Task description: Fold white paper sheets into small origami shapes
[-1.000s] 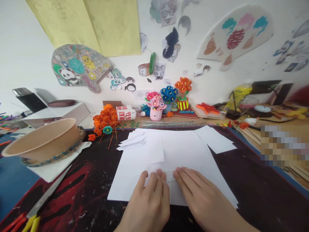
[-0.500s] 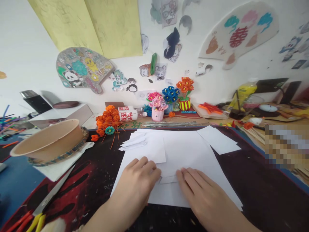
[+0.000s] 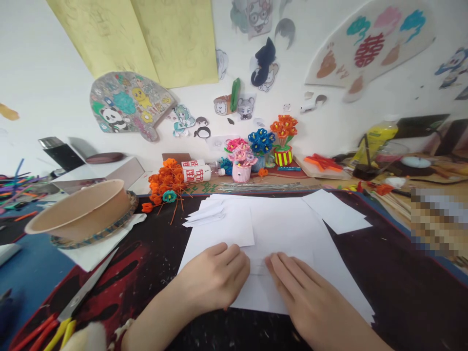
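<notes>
My left hand has its fingers curled at the left end of a small folded sheet of paper; its fingertips are mostly hidden. On the same sheet's right side lies my right hand, fingers stretched out and pressed down flat. Between the hands a narrow folded edge shows. Underneath is a stack of larger white paper. Just beyond my left hand, a smaller white sheet rests on that stack, with several folded paper pieces on top.
Scissors with red and yellow handles lie at left, near a tan bowl. More white sheets are at right. Along the back are orange craft flowers, a lying bottle and a pink flower pot.
My left hand has shifted slightly right along the fold, nearer my right hand. The right hand stays nearly in place, still flat. The whole view has moved a little.
</notes>
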The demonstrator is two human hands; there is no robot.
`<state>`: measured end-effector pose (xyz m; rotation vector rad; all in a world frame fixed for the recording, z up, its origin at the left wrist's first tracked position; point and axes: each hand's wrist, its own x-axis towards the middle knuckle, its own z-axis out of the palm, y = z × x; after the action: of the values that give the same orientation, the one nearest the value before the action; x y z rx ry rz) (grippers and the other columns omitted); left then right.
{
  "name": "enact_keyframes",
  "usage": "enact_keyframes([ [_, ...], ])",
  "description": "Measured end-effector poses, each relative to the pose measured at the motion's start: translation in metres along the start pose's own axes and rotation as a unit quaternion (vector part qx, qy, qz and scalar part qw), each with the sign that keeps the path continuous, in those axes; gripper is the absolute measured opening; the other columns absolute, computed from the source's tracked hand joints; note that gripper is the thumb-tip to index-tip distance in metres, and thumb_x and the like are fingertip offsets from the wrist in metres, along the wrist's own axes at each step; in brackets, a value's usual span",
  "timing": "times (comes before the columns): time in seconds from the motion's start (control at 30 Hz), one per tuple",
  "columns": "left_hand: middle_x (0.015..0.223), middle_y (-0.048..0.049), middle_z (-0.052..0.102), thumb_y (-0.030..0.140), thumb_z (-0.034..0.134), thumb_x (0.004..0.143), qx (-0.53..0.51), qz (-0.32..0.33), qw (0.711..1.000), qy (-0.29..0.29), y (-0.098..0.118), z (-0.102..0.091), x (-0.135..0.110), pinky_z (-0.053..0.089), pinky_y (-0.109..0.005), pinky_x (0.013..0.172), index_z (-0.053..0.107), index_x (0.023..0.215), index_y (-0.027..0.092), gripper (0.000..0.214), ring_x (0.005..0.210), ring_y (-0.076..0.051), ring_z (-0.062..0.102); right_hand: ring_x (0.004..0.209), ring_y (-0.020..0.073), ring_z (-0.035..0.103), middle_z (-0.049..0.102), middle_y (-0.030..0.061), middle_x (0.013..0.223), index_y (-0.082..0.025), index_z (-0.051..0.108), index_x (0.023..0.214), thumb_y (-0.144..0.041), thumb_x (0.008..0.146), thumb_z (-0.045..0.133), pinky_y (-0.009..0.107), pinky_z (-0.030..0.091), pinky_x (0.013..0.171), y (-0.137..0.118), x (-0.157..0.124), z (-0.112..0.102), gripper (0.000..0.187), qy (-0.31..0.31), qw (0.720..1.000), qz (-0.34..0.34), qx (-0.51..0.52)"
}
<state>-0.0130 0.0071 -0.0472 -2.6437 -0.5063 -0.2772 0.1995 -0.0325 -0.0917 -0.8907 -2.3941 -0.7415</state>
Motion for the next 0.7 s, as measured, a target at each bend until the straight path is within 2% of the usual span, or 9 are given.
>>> enact_keyframes([
  [0.13,0.078,-0.0088,0.064,0.009,0.035,0.095,-0.012,0.020,0.999,0.028,-0.002,0.004,-0.001,0.047,-0.030,0.059,0.063,0.094,0.006,0.028,0.070,-0.018,0.057,0.095,0.0271,0.063,0.071,0.0146,0.103,-0.003,0.071,0.096,-0.003,0.081,0.035,0.039,0.050,0.083,-0.001,-0.001,0.002,0.039,0.001,1.000,-0.008,0.003],
  [0.23,0.078,-0.0089,0.064,0.008,0.034,0.095,-0.030,0.012,0.999,0.044,-0.002,0.007,-0.002,0.048,-0.030,0.061,0.063,0.093,0.006,0.029,0.071,-0.018,0.057,0.097,0.0258,0.062,0.070,0.0127,0.107,-0.004,0.069,0.104,-0.005,0.082,0.034,0.038,0.048,0.085,-0.001,0.000,0.001,0.041,-0.001,1.000,-0.005,0.009],
  [0.43,0.070,-0.0060,0.058,0.009,0.031,0.095,-0.080,-0.005,0.995,0.060,0.003,0.006,0.000,0.043,-0.030,0.055,0.062,0.084,0.009,0.033,0.064,-0.018,0.051,0.093,0.0228,0.061,0.071,0.0099,0.102,-0.005,0.068,0.105,-0.002,0.085,0.030,0.036,0.046,0.082,-0.001,0.002,-0.001,0.042,0.019,0.999,-0.021,0.020],
  [0.6,0.065,-0.0026,0.052,0.010,0.040,0.092,-0.085,-0.076,0.993,0.014,0.017,-0.002,0.005,0.033,-0.031,0.049,0.055,0.070,0.014,0.028,0.056,-0.017,0.042,0.086,0.0238,0.062,0.071,0.0129,0.096,-0.003,0.065,0.107,-0.001,0.087,0.029,0.037,0.046,0.080,0.003,0.005,-0.006,0.041,0.026,0.999,-0.014,0.030],
  [0.7,0.064,-0.0014,0.050,0.009,0.048,0.088,-0.061,-0.148,0.987,0.026,0.027,-0.003,0.006,0.030,-0.032,0.050,0.052,0.066,0.016,0.024,0.056,-0.016,0.039,0.086,0.0252,0.062,0.070,0.0144,0.094,-0.004,0.065,0.106,-0.004,0.089,0.035,0.037,0.048,0.077,0.006,0.006,-0.011,0.034,0.043,0.997,0.025,0.059],
])
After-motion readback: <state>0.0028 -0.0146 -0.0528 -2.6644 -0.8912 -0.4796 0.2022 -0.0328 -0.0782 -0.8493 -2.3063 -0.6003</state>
